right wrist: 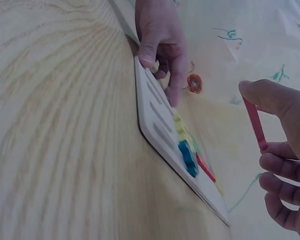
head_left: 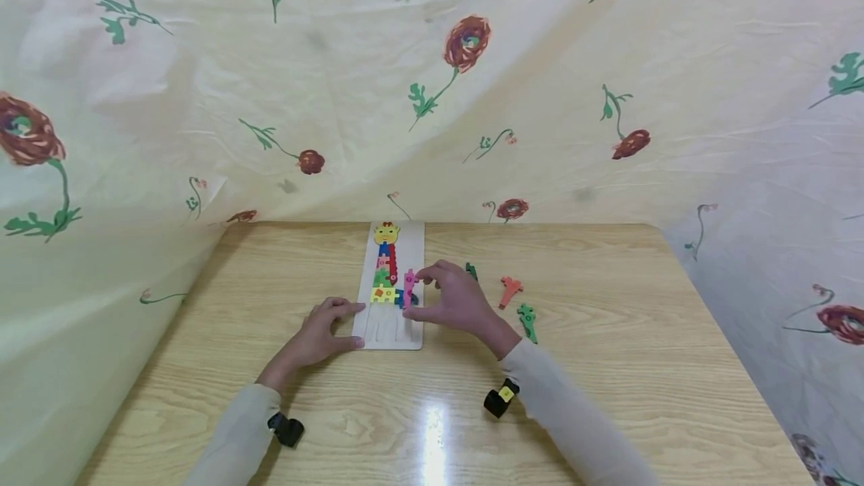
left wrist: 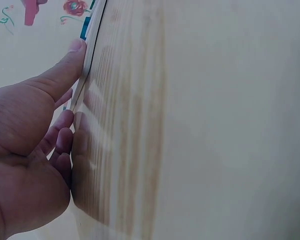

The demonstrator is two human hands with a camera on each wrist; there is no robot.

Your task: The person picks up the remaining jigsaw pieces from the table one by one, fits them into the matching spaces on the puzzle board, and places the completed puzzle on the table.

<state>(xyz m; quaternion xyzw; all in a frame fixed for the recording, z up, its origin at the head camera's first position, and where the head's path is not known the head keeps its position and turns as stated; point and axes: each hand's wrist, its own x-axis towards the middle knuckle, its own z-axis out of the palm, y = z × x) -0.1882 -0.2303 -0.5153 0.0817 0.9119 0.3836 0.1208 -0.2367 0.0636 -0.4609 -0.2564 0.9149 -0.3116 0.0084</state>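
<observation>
A white puzzle board (head_left: 412, 336) lies on the table, partly filled with a colourful giraffe (head_left: 387, 235). Along its front part run bare, leg-shaped grooves. My right hand (head_left: 455, 295) pinches a slim pink puzzle piece (head_left: 409, 288) lengthwise between thumb and index finger, raised over the board in the right wrist view. Beneath it a dark blue piece (right wrist: 188, 157) sits next to the yellow ones. My left hand (head_left: 327, 332) rests at the board's left edge, thumb by the near corner and fingertips farther up the side, thumb and fingers spread apart.
To the right of the board lie loose puzzle pieces: an orange one (head_left: 510, 292), a green one (head_left: 527, 321), and a dark green one (head_left: 471, 271) partly hidden behind my right hand. A flowered cloth (head_left: 364, 96) hangs behind the wooden table (head_left: 574, 411).
</observation>
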